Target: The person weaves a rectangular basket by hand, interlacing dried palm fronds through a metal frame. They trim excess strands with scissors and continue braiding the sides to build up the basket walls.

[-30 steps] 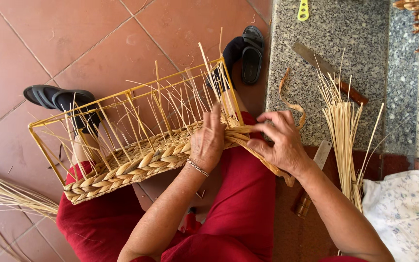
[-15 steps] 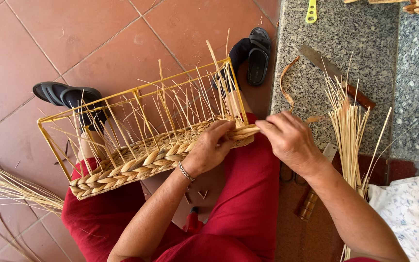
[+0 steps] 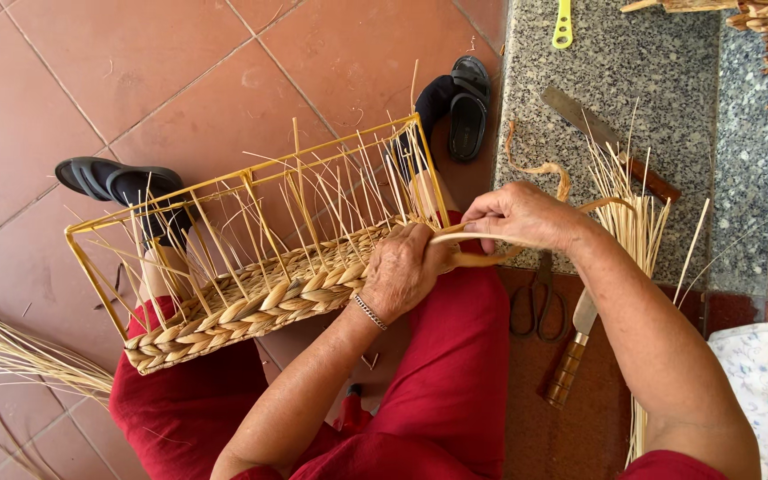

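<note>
My left hand (image 3: 406, 267) presses closed fingers on the braided straw band (image 3: 251, 307) along the one yellow wire basket frame (image 3: 224, 182) on my lap. My right hand (image 3: 522, 218) pinches a flat pale straw strand (image 3: 460, 236). Nearby I count two black sandals (image 3: 117, 180), one pair of scissors (image 3: 535, 307), two knives (image 3: 572, 356).

Strand drawn out to the right, hands now apart

I see my right hand (image 3: 522, 216) has lifted toward the frame's right, pulling the flat pale straw strand (image 3: 482, 258) from the yellow wire-framed basket with its braided straw edge (image 3: 251, 307); my left hand (image 3: 406, 267) has slid down onto the braid, and the view has shifted slightly.
</note>
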`<action>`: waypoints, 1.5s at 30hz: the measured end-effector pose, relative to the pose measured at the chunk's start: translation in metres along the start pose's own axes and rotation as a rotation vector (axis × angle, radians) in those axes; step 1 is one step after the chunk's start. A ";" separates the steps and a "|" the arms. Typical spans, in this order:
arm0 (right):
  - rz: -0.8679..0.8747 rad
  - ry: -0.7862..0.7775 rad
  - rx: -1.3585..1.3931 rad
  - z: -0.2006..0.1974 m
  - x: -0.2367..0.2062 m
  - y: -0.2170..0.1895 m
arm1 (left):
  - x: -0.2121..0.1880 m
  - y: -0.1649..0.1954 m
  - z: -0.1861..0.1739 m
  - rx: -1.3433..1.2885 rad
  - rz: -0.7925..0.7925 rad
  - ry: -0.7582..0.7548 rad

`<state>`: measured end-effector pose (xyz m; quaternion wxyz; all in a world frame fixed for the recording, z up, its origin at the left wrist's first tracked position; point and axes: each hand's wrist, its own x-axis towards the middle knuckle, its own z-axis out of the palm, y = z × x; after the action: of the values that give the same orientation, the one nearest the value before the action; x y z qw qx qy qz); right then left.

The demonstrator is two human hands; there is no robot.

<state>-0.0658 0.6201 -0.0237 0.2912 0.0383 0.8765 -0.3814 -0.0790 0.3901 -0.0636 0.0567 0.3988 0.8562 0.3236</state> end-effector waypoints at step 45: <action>-0.044 0.282 0.627 0.076 0.054 0.084 | -0.242 -0.099 -0.129 0.461 -0.512 0.746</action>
<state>-0.0499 0.6183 -0.1478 0.1328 0.1593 0.7489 -0.6293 -0.0253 0.1039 -0.0609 -0.2650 0.0354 0.9376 0.2225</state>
